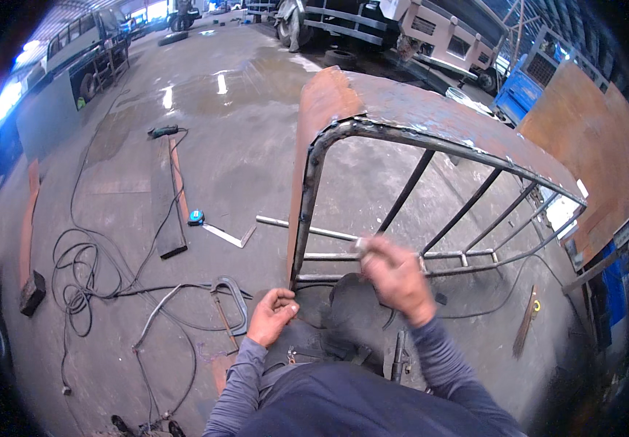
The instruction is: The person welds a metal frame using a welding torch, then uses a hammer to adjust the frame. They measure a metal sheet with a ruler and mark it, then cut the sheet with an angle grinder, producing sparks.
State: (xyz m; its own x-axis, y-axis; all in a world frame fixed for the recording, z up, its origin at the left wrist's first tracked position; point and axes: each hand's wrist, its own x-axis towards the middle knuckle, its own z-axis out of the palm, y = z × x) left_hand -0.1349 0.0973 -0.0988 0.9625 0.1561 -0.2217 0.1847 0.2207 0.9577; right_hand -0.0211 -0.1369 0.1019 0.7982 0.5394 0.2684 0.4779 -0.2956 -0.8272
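A: The right hand (396, 280), what's it doing?

B: It's blurred, in front of the lower rails of the metal frame (462, 211), fingers drawn together. I can't tell whether it grips the pale bit (360, 245) at its fingertips.

A: And the left hand (276, 317)?

B: Fingers curled, right by the frame's lower left corner. Whether it touches or holds anything, I can't tell.

A: Go on, biggest first.

B: The frame itself, barred and tubular, directly ahead of the person, with a rusty sheet (416, 105) bending over its top and left side. To the frame's right, a big rusty panel (584, 153). Well left of the frame, black cable (121, 294) loops across the floor; a long dark bar (165, 197) also lies left of it.

A: Smaller things?

B: A C-shaped clamp (240, 300) below the frame's left end. Farther off to the frame's left, a grinder (163, 132), then a blue tape measure (196, 217).
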